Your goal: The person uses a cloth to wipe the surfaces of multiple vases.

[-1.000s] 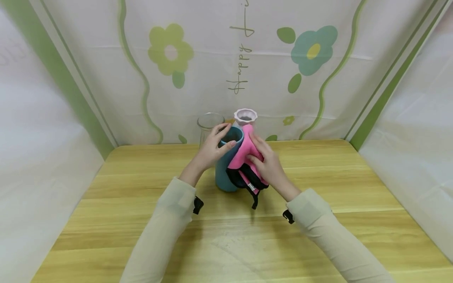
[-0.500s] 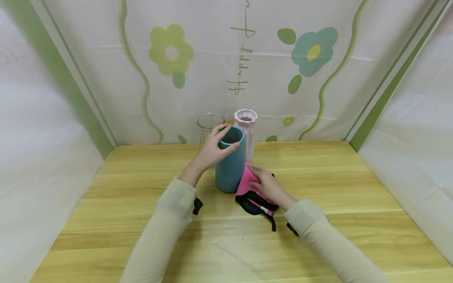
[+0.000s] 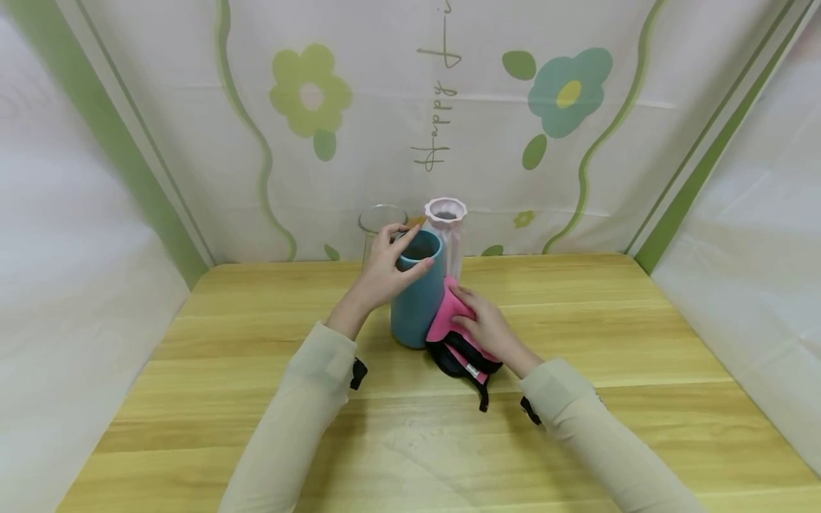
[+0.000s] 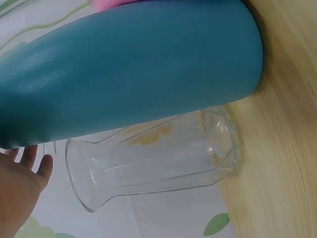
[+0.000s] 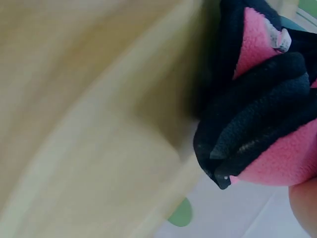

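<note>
Blue vase (image 3: 415, 313), upright on the bench (image 3: 410, 449); below the left hand (image 3: 383, 271), which grips its rim. Pink-and-black cloth (image 3: 442, 322), pinched in the right hand (image 3: 485, 324), partly hanging below it. Clear glass vase (image 4: 158, 171), beyond the left hand.

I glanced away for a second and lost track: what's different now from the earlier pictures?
The right hand and the pink cloth it grips went down along the blue vase's right side, then came slightly back up. More of the pale pink vase behind now shows. The left hand stays at the blue vase's rim; all the vases stand where they were.
</note>
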Action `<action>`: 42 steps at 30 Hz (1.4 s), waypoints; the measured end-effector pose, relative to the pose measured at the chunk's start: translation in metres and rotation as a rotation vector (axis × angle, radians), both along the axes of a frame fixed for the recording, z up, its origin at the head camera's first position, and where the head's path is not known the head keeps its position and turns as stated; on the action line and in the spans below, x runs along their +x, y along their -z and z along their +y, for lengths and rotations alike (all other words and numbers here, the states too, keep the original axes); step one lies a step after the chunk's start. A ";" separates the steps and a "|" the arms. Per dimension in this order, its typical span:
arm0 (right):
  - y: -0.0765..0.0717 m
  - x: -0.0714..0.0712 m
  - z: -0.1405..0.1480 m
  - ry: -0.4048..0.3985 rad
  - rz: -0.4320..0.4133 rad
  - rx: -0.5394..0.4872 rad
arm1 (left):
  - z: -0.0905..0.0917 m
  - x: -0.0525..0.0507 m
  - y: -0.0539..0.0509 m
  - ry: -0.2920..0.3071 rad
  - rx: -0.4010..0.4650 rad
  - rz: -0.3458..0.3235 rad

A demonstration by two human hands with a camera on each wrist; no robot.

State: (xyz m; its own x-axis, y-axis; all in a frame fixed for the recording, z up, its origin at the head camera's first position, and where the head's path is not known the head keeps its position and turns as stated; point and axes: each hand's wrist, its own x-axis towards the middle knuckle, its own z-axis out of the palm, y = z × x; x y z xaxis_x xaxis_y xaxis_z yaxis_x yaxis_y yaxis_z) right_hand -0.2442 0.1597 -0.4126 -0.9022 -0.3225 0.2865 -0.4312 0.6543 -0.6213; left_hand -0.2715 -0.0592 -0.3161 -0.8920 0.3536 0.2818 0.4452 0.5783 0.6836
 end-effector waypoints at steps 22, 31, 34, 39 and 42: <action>-0.040 0.000 -0.016 0.028 0.253 -0.189 | -0.002 -0.002 0.005 0.042 0.099 -0.083; -0.010 -0.004 -0.005 -0.028 0.137 -0.079 | -0.002 -0.003 0.006 0.050 0.085 -0.048; -0.001 -0.003 -0.001 -0.032 0.030 0.010 | -0.002 -0.003 0.005 0.047 0.086 -0.043; 0.007 0.000 0.003 -0.050 -0.066 0.125 | -0.001 -0.003 0.005 0.052 0.092 -0.037; 0.007 0.001 0.003 -0.047 -0.076 0.133 | 0.000 -0.003 0.005 0.044 0.080 -0.026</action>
